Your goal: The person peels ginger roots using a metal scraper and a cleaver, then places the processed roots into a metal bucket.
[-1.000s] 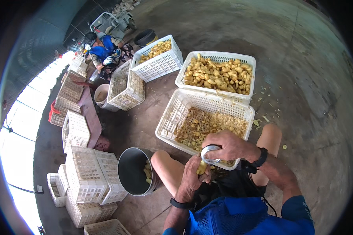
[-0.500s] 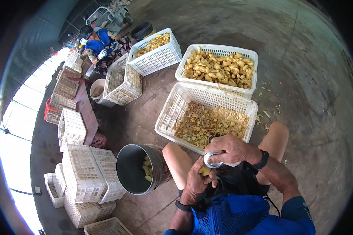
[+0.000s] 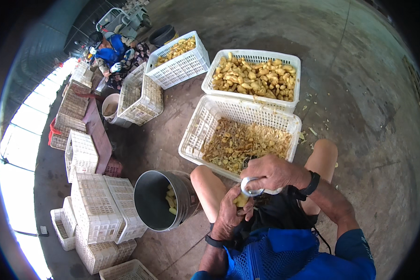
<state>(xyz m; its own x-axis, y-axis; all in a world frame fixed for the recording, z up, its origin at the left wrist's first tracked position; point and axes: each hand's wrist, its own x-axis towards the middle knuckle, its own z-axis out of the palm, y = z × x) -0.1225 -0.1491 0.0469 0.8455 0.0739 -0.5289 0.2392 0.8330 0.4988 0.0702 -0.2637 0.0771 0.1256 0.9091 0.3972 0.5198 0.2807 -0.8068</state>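
Note:
My left hand (image 3: 227,210) is closed around a pale yellow piece of ginger (image 3: 241,200) above my lap. Held in my right hand (image 3: 276,171) is a silver ring-shaped peeler (image 3: 252,186), its ring against or just over the top of the ginger; the exact contact is hidden. Just beyond my hands, a white plastic crate (image 3: 194,125) holds a layer of peelings and scraps (image 3: 247,140). Behind it, another white crate (image 3: 291,105) is heaped with knobbly unpeeled ginger (image 3: 254,78). A dark bucket (image 3: 187,205) beside my left knee contains several pale peeled pieces (image 3: 171,199).
Stacked white crates (image 3: 95,207) stand to the left, near a low reddish board (image 3: 98,133). Farther back, a co-worker (image 3: 109,55) sits by a crate of ginger (image 3: 184,65) and a pale bucket (image 3: 112,106). Scraps are scattered on the floor (image 3: 359,102) at right.
The whole scene has slid slightly left and up in the picture. Both hands keep their grip on the ginger and the peeler, with only a slight shift between them.

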